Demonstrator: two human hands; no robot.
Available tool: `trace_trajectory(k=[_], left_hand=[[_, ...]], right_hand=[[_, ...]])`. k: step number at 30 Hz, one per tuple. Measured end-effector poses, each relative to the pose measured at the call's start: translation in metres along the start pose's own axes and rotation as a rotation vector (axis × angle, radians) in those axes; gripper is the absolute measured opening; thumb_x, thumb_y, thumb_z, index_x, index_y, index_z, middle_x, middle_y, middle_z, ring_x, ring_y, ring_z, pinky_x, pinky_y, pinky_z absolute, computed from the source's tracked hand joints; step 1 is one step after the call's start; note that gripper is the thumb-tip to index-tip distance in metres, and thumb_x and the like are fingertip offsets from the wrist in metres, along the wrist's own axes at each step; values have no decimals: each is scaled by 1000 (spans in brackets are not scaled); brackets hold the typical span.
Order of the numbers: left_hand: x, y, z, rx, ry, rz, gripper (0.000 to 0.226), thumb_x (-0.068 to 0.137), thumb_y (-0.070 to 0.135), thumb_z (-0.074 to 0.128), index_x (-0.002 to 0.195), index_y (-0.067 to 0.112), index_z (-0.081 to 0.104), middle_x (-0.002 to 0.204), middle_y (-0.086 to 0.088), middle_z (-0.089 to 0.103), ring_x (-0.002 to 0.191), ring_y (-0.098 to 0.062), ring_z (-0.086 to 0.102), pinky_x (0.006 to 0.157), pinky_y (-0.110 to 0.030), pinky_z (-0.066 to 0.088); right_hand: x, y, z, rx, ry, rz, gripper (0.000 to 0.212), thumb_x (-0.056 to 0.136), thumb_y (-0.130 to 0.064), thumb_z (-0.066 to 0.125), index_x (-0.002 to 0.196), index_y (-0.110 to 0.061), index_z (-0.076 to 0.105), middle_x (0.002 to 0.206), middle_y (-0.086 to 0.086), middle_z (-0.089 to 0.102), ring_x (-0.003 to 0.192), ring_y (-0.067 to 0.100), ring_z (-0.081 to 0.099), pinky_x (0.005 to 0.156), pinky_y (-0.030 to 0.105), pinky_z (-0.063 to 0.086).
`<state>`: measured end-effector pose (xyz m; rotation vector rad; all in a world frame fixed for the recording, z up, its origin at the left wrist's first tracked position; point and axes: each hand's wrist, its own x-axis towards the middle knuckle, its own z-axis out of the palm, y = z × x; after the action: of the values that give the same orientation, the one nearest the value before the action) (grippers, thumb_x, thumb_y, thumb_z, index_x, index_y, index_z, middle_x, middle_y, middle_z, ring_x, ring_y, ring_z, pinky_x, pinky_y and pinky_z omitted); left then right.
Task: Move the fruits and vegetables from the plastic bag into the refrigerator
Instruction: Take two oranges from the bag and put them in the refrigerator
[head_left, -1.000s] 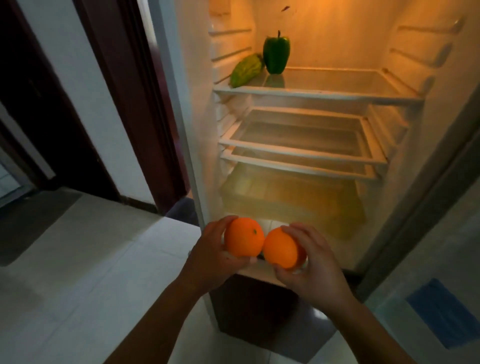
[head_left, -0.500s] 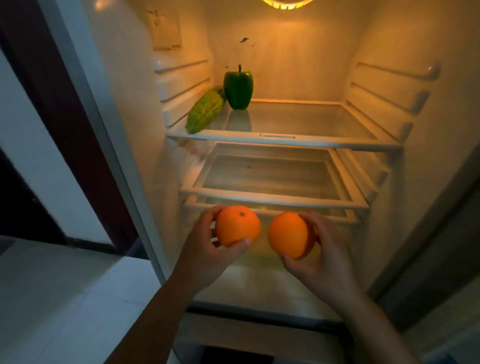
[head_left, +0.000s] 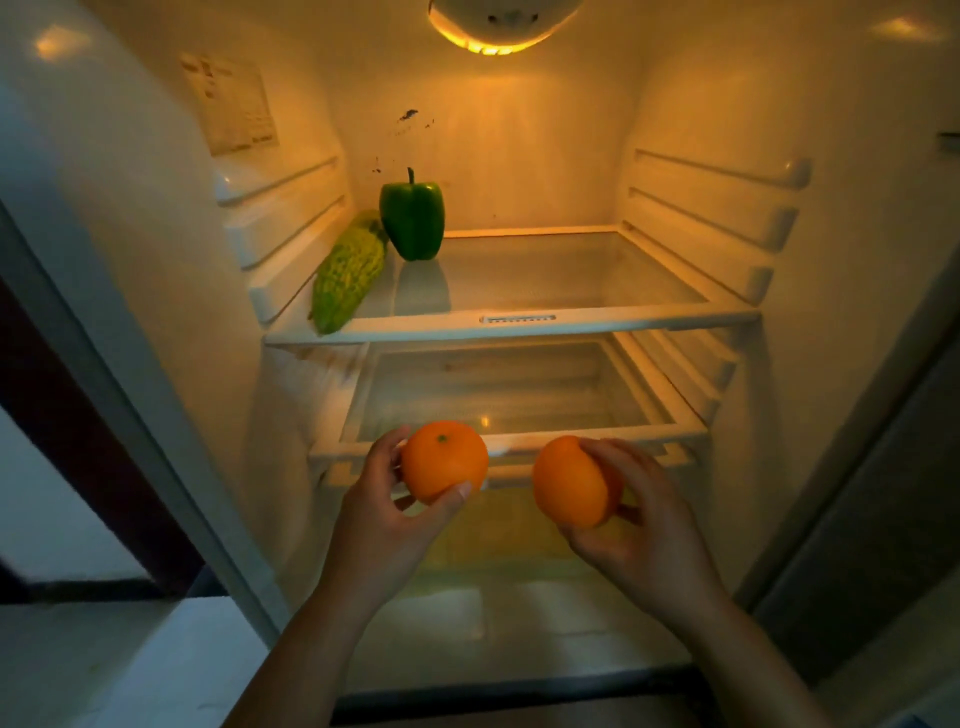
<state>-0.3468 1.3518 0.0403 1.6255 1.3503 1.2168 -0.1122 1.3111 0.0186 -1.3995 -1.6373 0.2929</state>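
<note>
Cupping one fruit apiece: left hand (head_left: 384, 519) curled round a glossy round orange with a green stem button (head_left: 445, 460), thumb pressed under its front, fingers wrapped behind; right hand (head_left: 644, 525) closed the same way round a second smooth round orange (head_left: 569, 480), fingers curled over its top and far side. Held apart, not touching, both just in front of the front edge of the lower white-framed glass shelf (head_left: 493, 395) and about level with it, probably for setting down side by side without knocking together. Gripped with whole hands rather than fingertips, likely against slipping and rolling of smooth skin. Looks like the placing step, with neither orange set down yet.

Further in, on the upper clear glass shelf (head_left: 545, 275): an upright glossy green bell pepper (head_left: 412, 215) near the back left corner, and a bumpy light-green bitter gourd (head_left: 350, 273) lying along the left edge, near end at the front left corner, far end beside the pepper or touching it, cannot tell which. Tucked leftward, seemingly to keep room on the glass for more.

Around all this, the open cream-walled refrigerator (head_left: 156, 260), lit amber by a domed lamp (head_left: 501, 26) in its ceiling, a faded paper label (head_left: 231, 104) on the left wall. Outside at the left, pale floor tiles (head_left: 104, 665) and a dark wooden door frame (head_left: 47, 415). No plastic bag in view.
</note>
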Motion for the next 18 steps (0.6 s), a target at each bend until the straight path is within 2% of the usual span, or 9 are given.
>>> trace_trajectory(k=[2,7,9,11,13,16,18], left_hand=[[2,-4,-3,4,-3,-6,76,56,52,71,124,40,40,111,22,45,97,11,45,79,-26,47],[3,-14,-6,-15,-36,10,56,65,37,76,110,44,42,109,29,42,99,8,46,71,-13,41],[7,-17,-5,-19,-44,12,57,60,44,77,105,48,43,111,25,46,101,5,48,72,-15,43],[10,-18,-4,-26,-51,10,62,56,49,79,107,49,44,117,15,49,104,0,51,74,-18,46],[12,-17,-2,-28,-66,9,65,58,45,78,114,45,45,123,9,48,104,-4,52,74,-18,46],[16,-12,4,-40,-98,42,61,64,35,79,114,45,45,123,8,48,105,-8,52,72,-15,44],[23,-6,12,-30,-115,71,62,66,31,80,115,44,44,123,8,46,107,-10,51,73,-14,44]], right_hand=[[2,-3,5,-3,-7,-9,81,60,-32,85,129,-43,42,135,-13,39,119,8,44,82,29,53],[4,-6,14,-9,-13,3,81,62,-34,83,127,-50,37,136,-15,35,117,0,39,80,13,45],[4,-5,15,0,-18,23,80,63,-35,82,128,-49,36,136,-15,33,115,-3,39,78,9,43],[3,-4,15,-9,-23,30,80,65,-37,80,129,-49,34,135,-16,31,114,-2,38,76,9,42],[2,-4,13,-20,-13,41,80,66,-38,79,130,-49,31,135,-17,29,115,0,37,79,12,42],[4,-3,6,-66,37,39,84,65,-36,81,132,-45,30,135,-14,33,116,5,39,82,21,46],[9,-2,0,-74,95,38,88,64,-31,83,132,-44,27,129,-17,37,111,-2,40,81,20,45]])
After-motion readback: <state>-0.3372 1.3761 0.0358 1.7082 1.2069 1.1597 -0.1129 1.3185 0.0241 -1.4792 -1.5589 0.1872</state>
